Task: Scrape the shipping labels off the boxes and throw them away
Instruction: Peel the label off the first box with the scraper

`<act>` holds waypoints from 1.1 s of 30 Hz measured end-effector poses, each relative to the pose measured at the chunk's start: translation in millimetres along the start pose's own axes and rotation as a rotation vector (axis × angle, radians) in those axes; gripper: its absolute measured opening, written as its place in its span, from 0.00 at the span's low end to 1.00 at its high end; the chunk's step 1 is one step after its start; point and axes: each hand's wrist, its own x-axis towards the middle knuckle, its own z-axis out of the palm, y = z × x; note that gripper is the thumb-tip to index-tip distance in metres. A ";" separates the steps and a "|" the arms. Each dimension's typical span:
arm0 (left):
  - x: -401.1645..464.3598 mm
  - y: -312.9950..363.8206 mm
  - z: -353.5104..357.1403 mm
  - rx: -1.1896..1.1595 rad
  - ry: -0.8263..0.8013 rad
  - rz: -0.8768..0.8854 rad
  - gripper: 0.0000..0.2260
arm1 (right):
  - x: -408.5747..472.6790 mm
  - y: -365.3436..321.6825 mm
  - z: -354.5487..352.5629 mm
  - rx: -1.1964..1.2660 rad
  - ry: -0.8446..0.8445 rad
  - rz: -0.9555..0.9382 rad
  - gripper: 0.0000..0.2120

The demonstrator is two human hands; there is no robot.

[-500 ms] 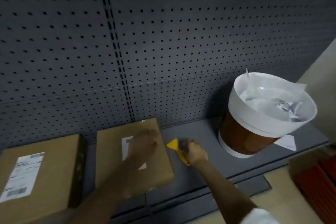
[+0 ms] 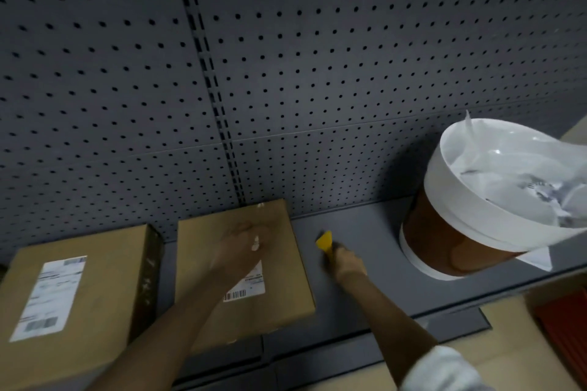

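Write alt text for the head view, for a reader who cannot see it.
A person's left hand rests on the shipping label of a cardboard box on a grey shelf, while the right hand grips a yellow scraper beside it. A second labelled box sits left; a paper-filled bin stands right.

- Open shelf (image 2: 365,232) surface between middle box (image 2: 279,289) and waste bin (image 2: 476,209).
- Narrow gap separates left box (image 2: 79,289) from middle box.
- Pegboard wall (image 2: 286,73) closes the rear.
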 end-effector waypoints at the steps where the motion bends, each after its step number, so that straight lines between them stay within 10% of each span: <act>1: -1.2 -2.1 -0.9 0.005 -0.011 0.005 0.17 | -2.5 -2.2 -4.6 -0.011 0.042 -0.016 0.15; 13: -53.8 -19.6 -12.6 -0.008 -0.021 0.031 0.13 | -113.9 -56.8 -48.9 -0.238 0.116 -0.551 0.18; 20: -70.6 -40.4 15.5 -0.006 -0.141 0.127 0.36 | -144.3 -29.1 -12.8 -0.528 0.083 -0.469 0.22; 33: -72.6 -46.3 27.1 -0.061 -0.036 0.140 0.27 | -124.4 -67.1 4.3 -0.421 0.185 -0.428 0.16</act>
